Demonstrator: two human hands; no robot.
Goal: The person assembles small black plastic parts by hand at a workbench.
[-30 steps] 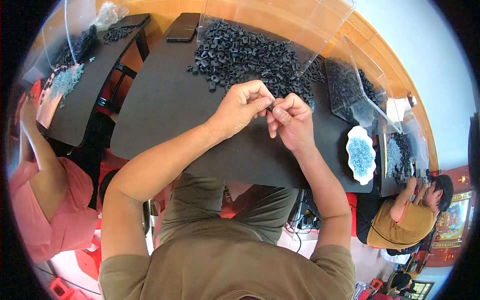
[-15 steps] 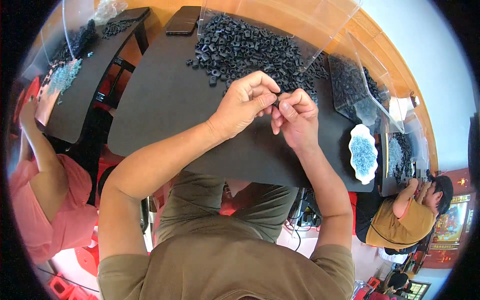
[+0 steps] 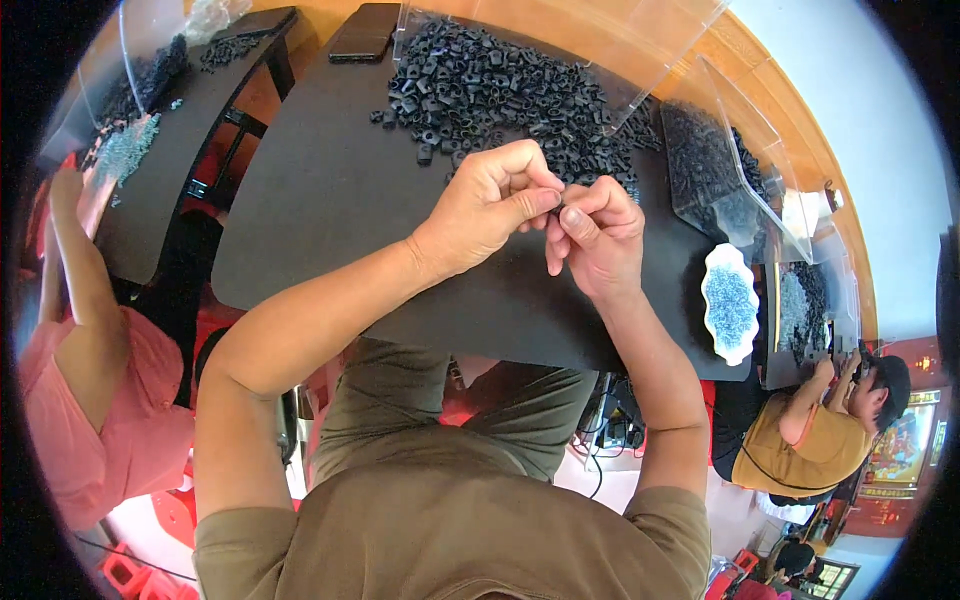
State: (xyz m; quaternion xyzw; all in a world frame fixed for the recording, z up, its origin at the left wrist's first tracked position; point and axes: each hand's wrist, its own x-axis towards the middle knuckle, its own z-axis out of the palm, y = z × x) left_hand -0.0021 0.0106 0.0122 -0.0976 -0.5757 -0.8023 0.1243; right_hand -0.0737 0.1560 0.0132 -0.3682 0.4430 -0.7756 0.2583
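Note:
Over the middle of the dark table, my left hand [image 3: 497,205] and my right hand [image 3: 603,232] meet fingertip to fingertip. Between their pinched thumbs and forefingers sits a small black part [image 3: 558,207], mostly covered by the fingers. Just beyond them spreads a heap of small black hollow plastic parts [image 3: 490,95]. To the right of my right hand stands a white scalloped dish [image 3: 742,352] holding tiny bluish pieces [image 3: 730,303].
A clear plastic bin [image 3: 735,150] with black parts stands at the table's right end. A dark flat phone-like object [image 3: 363,35] lies at the far left. People in pink [image 3: 110,420] and mustard [image 3: 800,445] tops sit at neighbouring tables on either side.
My two hands stay pinched together and have shifted very slightly to the right. The view has tilted a little; the heap and dish look the same.

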